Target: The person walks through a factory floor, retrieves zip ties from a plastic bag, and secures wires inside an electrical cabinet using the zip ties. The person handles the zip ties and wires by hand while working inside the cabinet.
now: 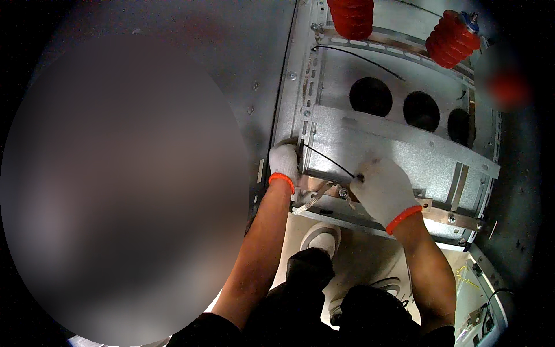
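Steel cabinet (370, 141); slotted post (308, 98) inside. Black tie (328, 160) runs from post rightward to right hand (386, 189), fingers clenched on it. Left hand (284, 160) at post's left edge, finger state cannot be told. Red insulators (351, 18) right of post's top.

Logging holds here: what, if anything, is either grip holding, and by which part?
The right grip holds the thin black strap at its visible right end. The left grip is at the metal upright; whether it holds anything cannot be told.
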`<state>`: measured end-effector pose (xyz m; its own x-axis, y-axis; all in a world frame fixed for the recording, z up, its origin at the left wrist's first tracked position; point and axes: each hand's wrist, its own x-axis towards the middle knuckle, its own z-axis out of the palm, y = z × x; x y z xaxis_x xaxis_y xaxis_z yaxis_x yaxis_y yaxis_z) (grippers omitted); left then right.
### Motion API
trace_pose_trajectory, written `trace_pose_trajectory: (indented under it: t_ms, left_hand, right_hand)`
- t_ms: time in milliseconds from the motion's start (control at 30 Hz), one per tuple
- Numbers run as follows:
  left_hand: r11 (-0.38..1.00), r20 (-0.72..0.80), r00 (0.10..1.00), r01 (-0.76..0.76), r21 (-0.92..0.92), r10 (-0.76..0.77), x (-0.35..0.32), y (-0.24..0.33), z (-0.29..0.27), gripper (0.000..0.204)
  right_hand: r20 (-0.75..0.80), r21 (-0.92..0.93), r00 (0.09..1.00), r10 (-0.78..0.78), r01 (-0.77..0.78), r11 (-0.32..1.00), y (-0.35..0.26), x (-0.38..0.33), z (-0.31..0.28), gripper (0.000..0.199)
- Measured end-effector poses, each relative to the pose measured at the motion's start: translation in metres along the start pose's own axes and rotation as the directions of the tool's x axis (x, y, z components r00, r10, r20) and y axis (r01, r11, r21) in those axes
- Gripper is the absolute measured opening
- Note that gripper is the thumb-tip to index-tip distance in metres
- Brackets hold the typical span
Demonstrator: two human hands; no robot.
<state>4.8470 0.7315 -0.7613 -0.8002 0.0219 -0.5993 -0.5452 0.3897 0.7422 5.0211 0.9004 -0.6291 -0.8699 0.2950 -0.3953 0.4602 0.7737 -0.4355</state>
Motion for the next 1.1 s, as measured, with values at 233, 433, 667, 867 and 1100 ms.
trace_pose_trajectory:
  t_ms: [233,433,667,867,1100]
  left_hand:
    - [0.997,-0.085,0.995,-0.062,-0.04,0.058,-0.014,0.007,0.008,0.032]
    - [0.994,-0.093,0.995,-0.056,-0.098,0.047,0.006,-0.015,0.0,0.04]
    - [-0.258,0.449,0.892,-0.422,0.869,0.054,-0.006,0.018,-0.007,0.03]
    - [-0.302,0.436,0.9,-0.414,0.859,0.007,-0.01,0.035,-0.005,0.028]
    - [-0.423,0.528,0.849,-0.483,0.767,-0.014,-0.001,0.04,-0.004,0.023]
  right_hand:
    - [0.027,0.04,0.999,0.036,-0.037,0.999,-0.014,0.005,0.003,0.024]
    - [0.051,-0.001,0.996,0.071,-0.071,0.997,-0.038,0.013,-0.005,0.028]
    - [0.115,0.042,0.989,0.089,-0.094,0.995,-0.045,0.027,-0.001,0.027]
    - [0.054,0.18,0.988,0.145,-0.152,0.972,-0.038,0.044,0.016,0.026]
    - [0.03,0.284,0.993,0.111,-0.114,0.952,-0.019,0.064,0.036,0.024]
